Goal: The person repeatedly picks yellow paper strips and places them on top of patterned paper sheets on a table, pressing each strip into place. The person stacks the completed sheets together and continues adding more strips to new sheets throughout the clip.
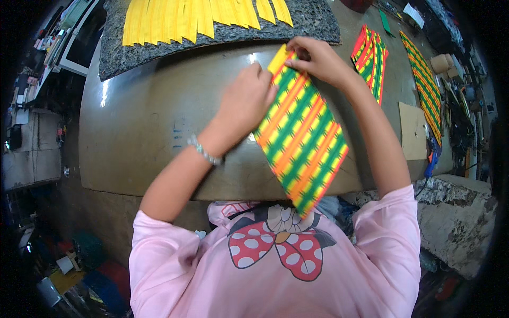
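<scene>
A tapered, tie-like piece of patterned cloth [305,143] in green, yellow and orange bands slants over the table's near edge. Its wide pointed end hangs toward my lap. A plain yellow strip [278,59] shows at its narrow far end. My right hand [318,61] pinches that far end between thumb and fingers. Curled against the cloth's left edge, my left hand [246,95] grips it just below the yellow part; its fingertips are partly hidden. A beaded bracelet [205,152] circles my left wrist.
Yellow pointed strips [185,21] lie in a row on a dark speckled board [222,43] at the back. More patterned pieces [371,61] and a long patterned strip [424,87] rest to the right, by a cardboard piece [412,130]. The brown table [143,143] has a rounded edge.
</scene>
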Demonstrator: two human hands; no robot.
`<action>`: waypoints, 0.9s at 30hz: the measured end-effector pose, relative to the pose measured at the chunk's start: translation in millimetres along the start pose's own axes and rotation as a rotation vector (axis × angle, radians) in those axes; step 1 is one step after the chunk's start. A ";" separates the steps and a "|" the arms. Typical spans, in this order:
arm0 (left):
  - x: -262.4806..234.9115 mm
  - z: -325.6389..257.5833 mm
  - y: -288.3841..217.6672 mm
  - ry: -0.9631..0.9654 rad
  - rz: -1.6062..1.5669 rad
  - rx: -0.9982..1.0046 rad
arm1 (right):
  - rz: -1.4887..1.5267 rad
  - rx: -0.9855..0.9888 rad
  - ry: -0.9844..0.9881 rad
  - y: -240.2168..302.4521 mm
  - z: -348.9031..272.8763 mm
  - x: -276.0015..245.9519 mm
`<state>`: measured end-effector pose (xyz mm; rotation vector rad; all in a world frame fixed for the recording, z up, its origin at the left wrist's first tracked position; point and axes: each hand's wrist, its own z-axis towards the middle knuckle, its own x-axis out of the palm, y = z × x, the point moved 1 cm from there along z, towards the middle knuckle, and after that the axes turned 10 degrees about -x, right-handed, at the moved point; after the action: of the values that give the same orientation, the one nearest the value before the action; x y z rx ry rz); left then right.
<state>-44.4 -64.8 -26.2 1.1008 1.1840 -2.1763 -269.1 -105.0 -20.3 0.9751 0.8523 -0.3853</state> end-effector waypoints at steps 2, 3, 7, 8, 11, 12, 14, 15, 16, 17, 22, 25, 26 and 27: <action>-6.3 -21.7 -8.3 0.143 -0.084 -0.040 | 0.110 0.160 0.006 9.7 -17.2 3.8; -8.9 -29.1 -8.6 0.287 -0.139 -0.093 | 0.147 0.147 0.004 18.1 -27.9 4.8; -25.1 -8.7 24.1 0.270 -0.076 0.179 | 0.358 0.340 -0.023 45.1 -47.1 11.7; -23.6 -3.2 28.4 0.255 -0.074 0.255 | 0.434 0.353 -0.025 50.0 -48.0 11.4; -15.2 3.3 34.2 0.276 -0.014 0.339 | 0.371 0.480 0.037 57.8 -48.3 9.4; -12.1 4.4 34.1 0.275 -0.017 0.386 | 0.276 0.476 0.041 59.5 -49.5 8.1; -7.1 2.5 33.2 0.298 0.005 0.359 | 0.182 0.426 0.039 61.9 -52.2 7.7; -5.1 2.7 33.6 0.304 0.009 0.352 | 0.123 0.405 0.044 62.4 -54.0 7.5; -3.4 2.5 34.1 0.281 0.005 0.371 | 0.087 0.322 0.018 64.3 -56.4 7.6; -2.6 2.2 35.8 0.270 0.007 0.375 | 0.048 0.278 0.000 65.2 -57.7 8.4; 1.9 -1.1 40.8 0.241 0.024 0.325 | 0.386 0.265 -0.036 81.8 -69.2 10.0; 4.1 -2.6 42.2 0.233 -0.004 0.319 | 0.428 0.262 -0.094 87.1 -69.2 13.1; 4.5 -3.0 42.3 0.231 -0.004 0.316 | 0.477 0.313 -0.126 86.7 -68.4 14.8; 4.5 -3.1 42.4 0.216 -0.013 0.320 | 0.439 0.345 -0.110 85.5 -66.9 16.5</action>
<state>-17.1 -85.3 -52.1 1.4954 0.9467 -2.3603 -235.0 -1.9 -3.8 1.4116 0.4584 -0.2067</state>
